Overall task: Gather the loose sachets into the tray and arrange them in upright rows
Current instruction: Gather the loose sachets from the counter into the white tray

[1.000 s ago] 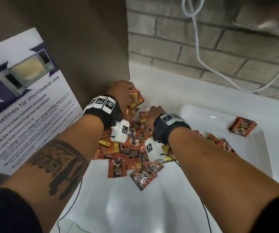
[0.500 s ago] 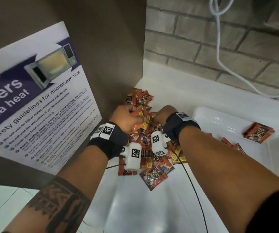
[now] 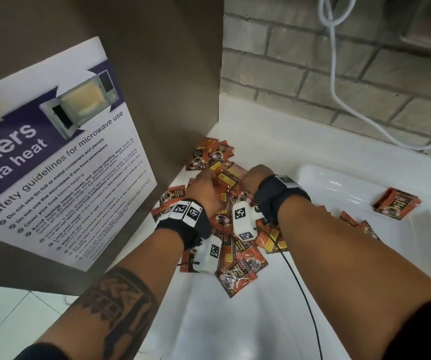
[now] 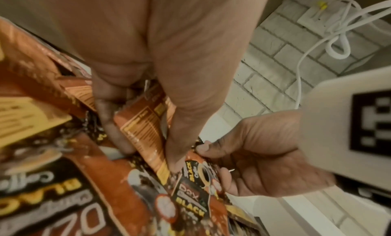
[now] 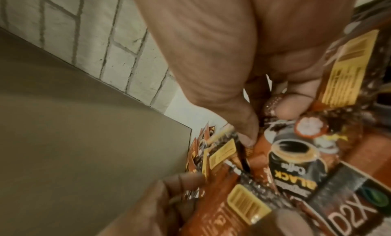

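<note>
Several orange coffee sachets [image 3: 237, 258] lie heaped on the white counter, in the corner beside a brown panel. My left hand [image 3: 205, 189] and right hand [image 3: 254, 178] meet over the far part of the heap, fingers curled down into it. In the left wrist view my left hand [image 4: 146, 149] pinches a sachet [image 4: 139, 132] between thumb and fingers. In the right wrist view my right hand [image 5: 268, 124] grips sachets [image 5: 296, 156] in the same bunch. The white tray [image 3: 313, 172] stands to the right, with one flat sachet [image 3: 396, 203] at its far side and a few sachets [image 3: 352, 220] near my right forearm.
The brown panel with a microwave safety poster [image 3: 66, 178] walls off the left. A brick wall [image 3: 313, 74] with a hanging white cable [image 3: 335, 87] closes the back. A black wire [image 3: 305, 294] trails from my right wrist over the white counter [image 3: 235, 328].
My left hand has drawn back from the far corner to meet my right hand over the heap. Both now hold a bunch of sachets between them.
</note>
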{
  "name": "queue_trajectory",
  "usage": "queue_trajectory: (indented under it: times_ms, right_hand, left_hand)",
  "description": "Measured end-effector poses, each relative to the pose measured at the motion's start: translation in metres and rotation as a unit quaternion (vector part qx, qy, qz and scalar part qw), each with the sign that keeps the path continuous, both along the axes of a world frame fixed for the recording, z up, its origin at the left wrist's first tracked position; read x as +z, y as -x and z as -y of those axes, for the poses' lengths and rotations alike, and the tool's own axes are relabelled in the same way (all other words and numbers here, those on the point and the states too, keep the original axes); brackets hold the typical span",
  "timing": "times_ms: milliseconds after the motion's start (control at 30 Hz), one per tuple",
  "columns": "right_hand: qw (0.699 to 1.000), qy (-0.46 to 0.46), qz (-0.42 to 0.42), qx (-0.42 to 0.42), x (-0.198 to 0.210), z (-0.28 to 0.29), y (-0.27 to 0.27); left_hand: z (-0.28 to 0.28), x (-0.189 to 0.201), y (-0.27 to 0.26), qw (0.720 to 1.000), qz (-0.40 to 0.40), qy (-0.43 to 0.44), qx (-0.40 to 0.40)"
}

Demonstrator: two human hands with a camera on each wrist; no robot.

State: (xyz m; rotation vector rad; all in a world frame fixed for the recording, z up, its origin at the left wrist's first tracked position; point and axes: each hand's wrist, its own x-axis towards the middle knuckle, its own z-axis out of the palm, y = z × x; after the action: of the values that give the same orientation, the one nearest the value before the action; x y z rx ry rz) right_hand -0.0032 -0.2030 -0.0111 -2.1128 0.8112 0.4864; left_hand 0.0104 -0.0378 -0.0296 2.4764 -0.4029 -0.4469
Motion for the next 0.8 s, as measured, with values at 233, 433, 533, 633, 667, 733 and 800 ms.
queue_trajectory:
  times_ms: [233, 433, 533, 633, 667, 733, 800]
  right_hand:
    - [0.990, 0.109, 0.034, 0.088, 0.018, -0.012, 0.006]
    - [0.980, 0.120, 0.150, 0.060, 0.038, -0.009, 0.011]
    - [0.973, 0.096, 0.209, 0.015, 0.050, -0.002, 0.017]
    - [0.966, 0.062, 0.251, -0.022, 0.061, 0.017, 0.026]
    - [0.962, 0.045, 0.267, -0.034, 0.067, 0.025, 0.031]
    - [0.956, 0.017, 0.284, -0.067, 0.080, 0.049, 0.046]
    - [0.958, 0.022, 0.273, -0.084, 0.087, 0.078, 0.068]
  left_hand:
    - [0.000, 0.008, -0.009, 0.997, -0.052, -0.027, -0.052]
    - [-0.008, 0.003, -0.016, 0.998, -0.056, 0.030, -0.015]
    - [-0.012, 0.009, -0.020, 0.998, -0.028, 0.047, 0.001]
    - [-0.016, 0.018, -0.021, 0.999, -0.025, 0.045, -0.004]
    - [-0.016, 0.020, -0.022, 0.999, -0.022, 0.043, -0.004]
    - [-0.015, 0.029, -0.020, 0.999, -0.015, 0.046, -0.008]
    - [-0.010, 0.039, -0.019, 0.999, 0.001, 0.046, -0.004]
